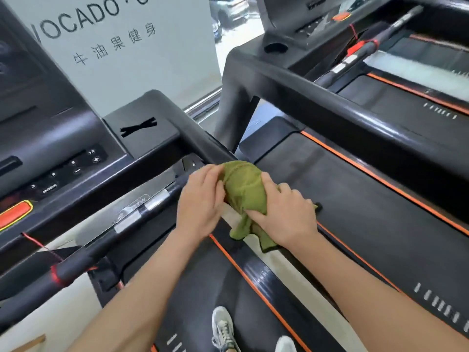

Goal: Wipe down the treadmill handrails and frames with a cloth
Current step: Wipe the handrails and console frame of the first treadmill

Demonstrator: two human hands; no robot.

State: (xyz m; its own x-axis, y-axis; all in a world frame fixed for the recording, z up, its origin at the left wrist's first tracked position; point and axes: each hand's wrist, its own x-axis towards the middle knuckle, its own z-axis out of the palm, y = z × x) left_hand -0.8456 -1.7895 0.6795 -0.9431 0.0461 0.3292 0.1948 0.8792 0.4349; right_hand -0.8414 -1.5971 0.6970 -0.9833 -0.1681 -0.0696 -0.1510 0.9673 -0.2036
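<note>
Green cloth is located at centre of frame, bunched over the lower end of the black handrail, which slopes down from upper centre and is lost from sight beneath the fabric. Left hand is placed against the left side of the cloth, with fingers curled onto it in a grip. Right hand is clasped on the right and lower part of the cloth, with the thumb laid up across the fabric and the fingers dug into its folds. A loose tail of cloth is seen hanging below the right hand. Whether the rail itself is clamped through the cloth cannot be told. A black crossbar with silver pads is seen running from lower left up to the left hand. The console with small buttons is noted at left, with an orange button at the left edge and a red cord below it. A cross of black tape is noted on the grey tray just left of the handrail. A grey shoe is seen on the belt at bottom centre. A second treadmill's rail is recorded across the right of frame, and a white sign at upper left.
</note>
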